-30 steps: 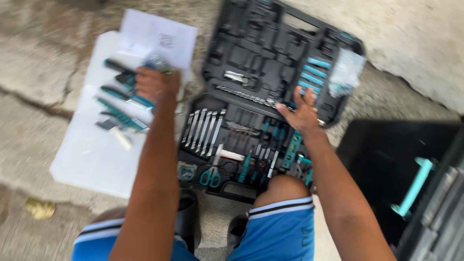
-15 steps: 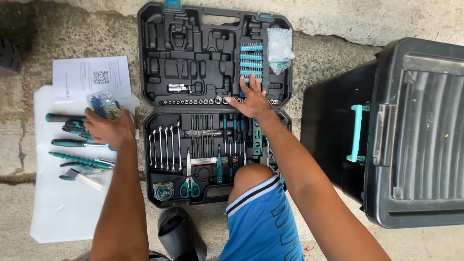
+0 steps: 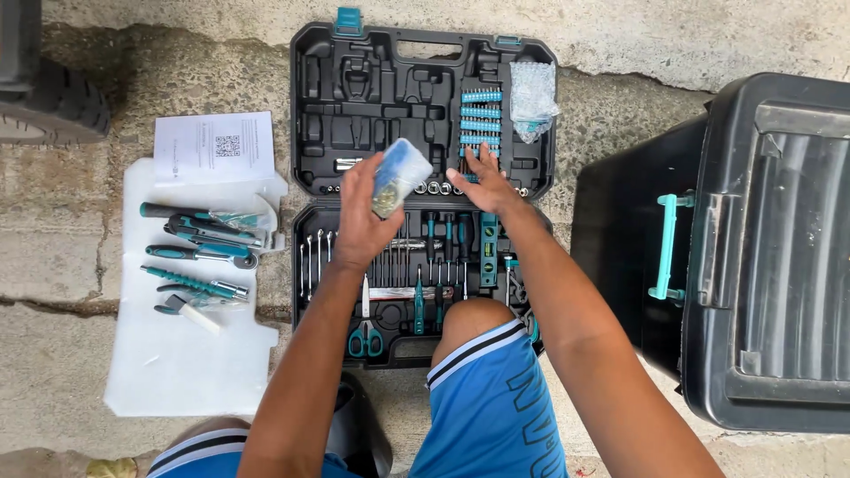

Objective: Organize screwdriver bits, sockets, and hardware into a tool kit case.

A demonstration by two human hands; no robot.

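My left hand (image 3: 361, 223) grips a clear fastener packet (image 3: 400, 176) above the open tool case (image 3: 312, 106); my right hand (image 3: 485, 181), fingers spread, presses its socket row (image 3: 425, 188). A loose pinch could drop the packet among the wrenches (image 3: 312, 265).

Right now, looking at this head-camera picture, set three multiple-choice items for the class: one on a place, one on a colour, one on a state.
1. Where does the white foam sheet with loose tools lie?
A. left of the tool case
B. inside the bin
C. on the case lid

2. What colour is the handle on the black storage bin?
A. red
B. teal
C. yellow

3. What is the state of the tool case?
A. latched shut
B. open flat
C. standing on edge

Answers:
1 A, the sheet lies beside the case's left edge.
2 B, the handle is teal.
3 B, both halves lie open, while the left hand holds a small clear packet above them.
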